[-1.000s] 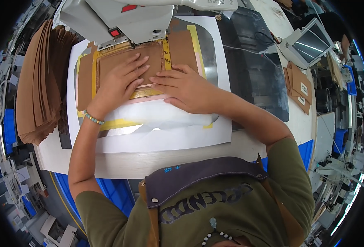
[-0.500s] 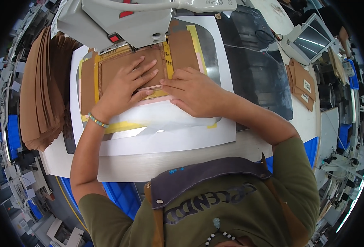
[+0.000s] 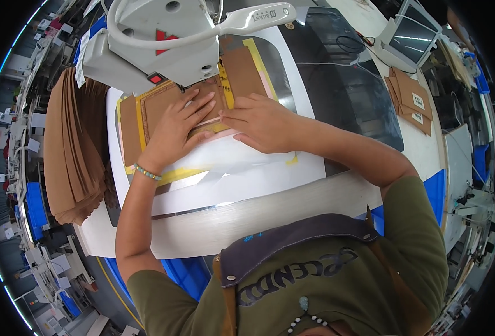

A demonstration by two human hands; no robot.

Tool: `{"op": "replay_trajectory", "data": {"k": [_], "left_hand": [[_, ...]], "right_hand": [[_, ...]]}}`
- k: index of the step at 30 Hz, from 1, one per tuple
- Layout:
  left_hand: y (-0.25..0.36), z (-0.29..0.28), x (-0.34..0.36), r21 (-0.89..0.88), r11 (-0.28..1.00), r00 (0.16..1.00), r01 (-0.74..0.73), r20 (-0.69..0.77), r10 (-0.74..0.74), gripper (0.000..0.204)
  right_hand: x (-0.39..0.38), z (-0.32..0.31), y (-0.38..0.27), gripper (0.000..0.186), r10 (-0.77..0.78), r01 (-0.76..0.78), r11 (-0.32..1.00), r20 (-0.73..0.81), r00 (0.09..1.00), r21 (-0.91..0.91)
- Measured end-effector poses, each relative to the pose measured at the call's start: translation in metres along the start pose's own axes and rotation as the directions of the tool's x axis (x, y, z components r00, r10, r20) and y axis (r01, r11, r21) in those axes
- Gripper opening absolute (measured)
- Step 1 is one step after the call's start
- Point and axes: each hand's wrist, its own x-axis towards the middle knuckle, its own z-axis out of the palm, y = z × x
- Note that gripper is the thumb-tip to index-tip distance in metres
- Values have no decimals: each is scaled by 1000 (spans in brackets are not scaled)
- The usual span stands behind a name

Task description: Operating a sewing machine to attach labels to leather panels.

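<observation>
I look down from my head at a white table (image 3: 270, 215) in the middle of the frame.

My left hand (image 3: 174, 129) lies flat, left of the middle, fingers spread wide. It presses down on a brown piece (image 3: 163, 106) that sits inside a yellow frame (image 3: 141, 120). A bead band (image 3: 147, 172) goes around my left wrist.

My right hand (image 3: 264, 123) lies flat too, just right of the middle. Its fingers point left and rest on the lower edge of the frame, close to my left fingertips. The two hands are near each other but not joined, and neither one grips anything. They only push down.

The brown piece and its frame lie on a white sheet (image 3: 247, 173), right under a big white machine (image 3: 152, 45) at the top of the frame. A thin white lamp arm (image 3: 247, 19) bends over the machine.

At the left of the frame a tall stack (image 3: 76, 151) of brown pieces fans out beside the sheet.

At the upper right a dark plate (image 3: 348, 95) lies on the table. Further right there is a small screen (image 3: 418, 42), and below it a few brown pieces with white tags (image 3: 412, 101).

At the bottom of the frame I see my green shirt (image 3: 314, 280) and a dark apron strap (image 3: 292, 238).
</observation>
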Motion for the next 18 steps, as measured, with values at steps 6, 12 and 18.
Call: {"op": "replay_trajectory", "data": {"k": [6,12,18], "left_hand": [[-7,-1,7,-42,999,1000,17,-5,-18,60],[-22,0,14,-242,970,999,30,-30,-38,52],[-38,5,27,-250,963,994,99,-9,-105,47]], "right_hand": [[10,1,14,40,34,-34,999,17,999,-20],[20,5,23,40,57,-57,996,-6,998,-75],[22,1,26,40,95,-96,990,-13,995,-100]]}}
